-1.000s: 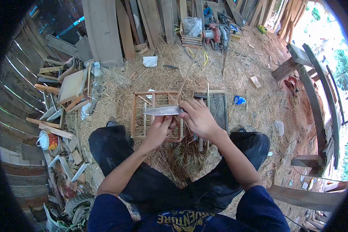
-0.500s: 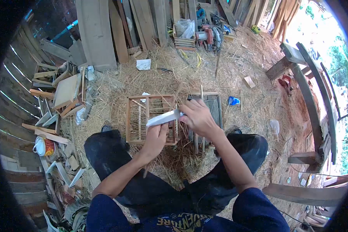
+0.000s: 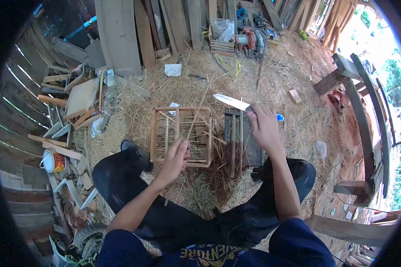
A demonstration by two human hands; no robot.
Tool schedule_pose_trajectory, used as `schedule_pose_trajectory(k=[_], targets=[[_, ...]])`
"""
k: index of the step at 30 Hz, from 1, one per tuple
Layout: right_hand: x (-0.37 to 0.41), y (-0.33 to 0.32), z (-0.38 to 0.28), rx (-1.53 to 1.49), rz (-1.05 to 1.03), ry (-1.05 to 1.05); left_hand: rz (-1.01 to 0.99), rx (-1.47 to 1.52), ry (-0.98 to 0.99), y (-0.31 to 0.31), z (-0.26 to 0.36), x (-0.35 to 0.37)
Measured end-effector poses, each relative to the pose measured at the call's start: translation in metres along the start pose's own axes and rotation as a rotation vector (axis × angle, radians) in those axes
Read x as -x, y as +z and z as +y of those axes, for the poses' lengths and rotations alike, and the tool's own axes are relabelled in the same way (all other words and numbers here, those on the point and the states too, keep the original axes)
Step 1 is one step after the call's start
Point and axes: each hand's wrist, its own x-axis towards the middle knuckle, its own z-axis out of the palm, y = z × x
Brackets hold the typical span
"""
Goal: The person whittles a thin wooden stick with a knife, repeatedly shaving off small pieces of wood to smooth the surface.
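My left hand [image 3: 176, 155] is closed around a thin wooden stick [image 3: 198, 111], which slants up and to the right above a wooden frame [image 3: 154, 133]. The frame has thin bars and lies on the ground between my feet. In my right hand [image 3: 264, 127] is a knife [image 3: 231, 101], its pale blade pointing left and its handle inside my fingers. The blade is apart from the stick. Below my right hand lies a dark flat box or board [image 3: 252, 142] with long strips [image 3: 233, 147] on it.
Straw and shavings cover the ground. Wood scraps [image 3: 82, 98] and a paint can [image 3: 53, 161] are at the left. Planks [image 3: 120, 35] lean at the back, near a red power tool [image 3: 249, 39]. A wooden structure [image 3: 358, 107] stands at the right.
My right hand has moved right with the knife, away from my left hand. The blade was over the left fingers; now the stick shows clear of it. The view shifted slightly.
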Motion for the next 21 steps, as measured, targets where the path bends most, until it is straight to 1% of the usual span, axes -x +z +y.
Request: schedule_pose_trajectory(k=[1,3,4,8,11,12,14,17,18,20,21], targets=[[0.001,0.005,-0.005,-0.038,-0.009,-0.029,-0.024,0.022,0.007,0.002,0.002,-0.002],[-0.001,0.013,-0.013,-0.107,-0.012,-0.089,-0.011,0.062,-0.037,0.008,0.01,-0.005],[-0.003,0.012,-0.018,-0.133,-0.084,-0.1,-0.001,0.068,-0.05,0.008,0.011,-0.007],[-0.003,0.021,-0.04,-0.214,-0.132,-0.127,-0.004,0.155,-0.078,0.013,0.015,-0.02],[-0.002,0.029,-0.055,-0.288,-0.206,-0.203,0.014,0.132,-0.087,0.022,0.025,-0.023],[0.0,0.034,-0.058,-0.287,-0.18,-0.227,-0.012,0.15,-0.081,0.024,0.026,-0.023],[0.005,0.04,-0.064,-0.317,-0.208,-0.259,-0.06,0.187,-0.069,0.028,0.028,-0.023],[0.006,0.05,-0.058,-0.418,-0.229,-0.27,0.018,0.091,0.048,0.037,0.027,-0.017],[0.005,0.051,-0.057,-0.464,-0.229,-0.264,0.045,-0.041,0.163,0.036,0.023,-0.018],[0.004,0.047,-0.056,-0.376,-0.19,-0.311,0.098,-0.302,0.397,0.033,0.01,-0.026],[0.003,0.045,-0.055,-0.33,-0.172,-0.333,0.113,-0.394,0.448,0.031,0.006,-0.028]])
